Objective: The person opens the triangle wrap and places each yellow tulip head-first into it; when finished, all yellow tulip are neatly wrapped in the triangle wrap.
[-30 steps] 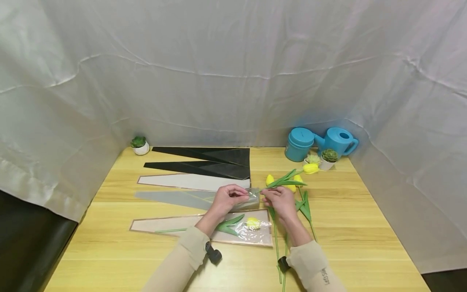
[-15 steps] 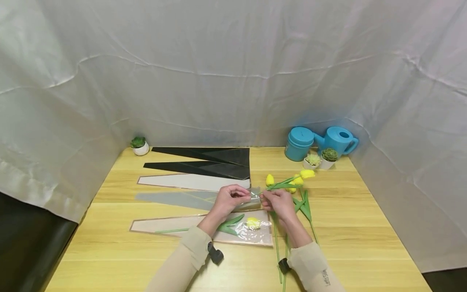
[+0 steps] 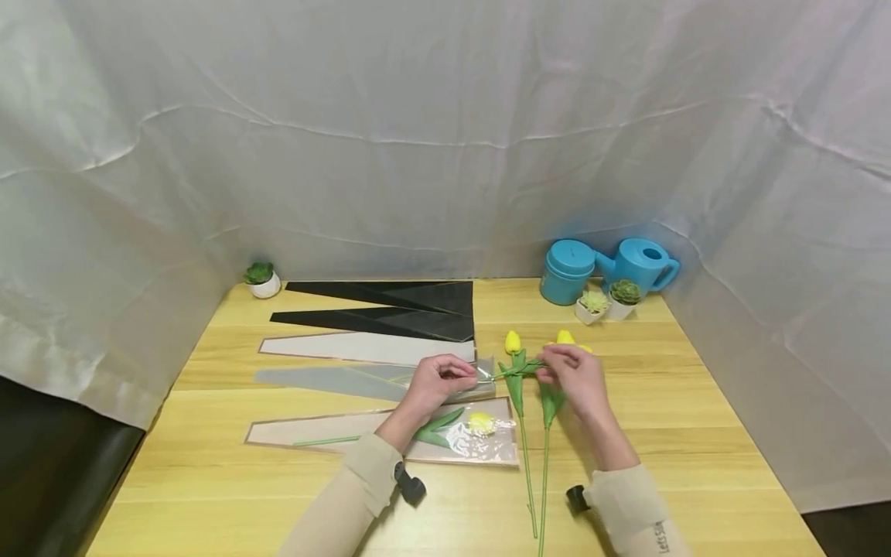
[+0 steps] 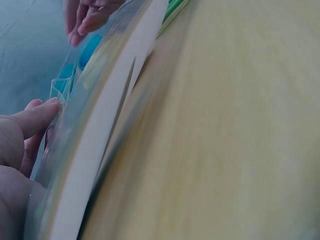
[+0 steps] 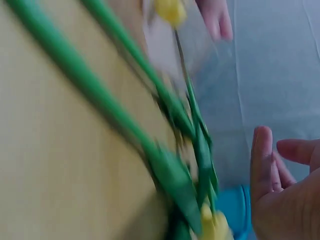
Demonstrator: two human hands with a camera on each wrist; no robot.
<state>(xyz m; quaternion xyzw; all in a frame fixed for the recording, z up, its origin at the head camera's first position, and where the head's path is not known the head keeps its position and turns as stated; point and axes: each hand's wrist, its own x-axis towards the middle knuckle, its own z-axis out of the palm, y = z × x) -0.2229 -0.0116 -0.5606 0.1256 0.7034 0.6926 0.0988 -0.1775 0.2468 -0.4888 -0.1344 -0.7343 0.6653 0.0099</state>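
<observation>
My left hand [image 3: 435, 383] pinches the open end of a clear sleeve [image 3: 485, 371]; in the left wrist view, thumb and finger of the left hand [image 4: 30, 135] meet at the film's edge. A tulip's stem [image 3: 497, 377] runs from that opening to the right, across another tulip's leaves [image 3: 514, 383]. My right hand [image 3: 578, 379] hovers by the leaves near the yellow heads. In the right wrist view, the fingers of the right hand [image 5: 285, 185] stand apart, holding nothing, beside green leaves [image 5: 202, 155] and a yellow head [image 5: 214, 226].
Below lies a sleeve [image 3: 313, 429] with a yellow tulip [image 3: 480, 423] inside. Above are a white sleeve [image 3: 362, 346] and black sleeves [image 3: 313, 318]. A blue canister [image 3: 567, 271], a watering can [image 3: 640, 267] and small potted plants [image 3: 592, 305] stand at the back.
My right hand has moved right, away from the sleeve's opening, and its fingers have come off the stem. The crossing tulip lies lower over the others. My left hand has barely moved.
</observation>
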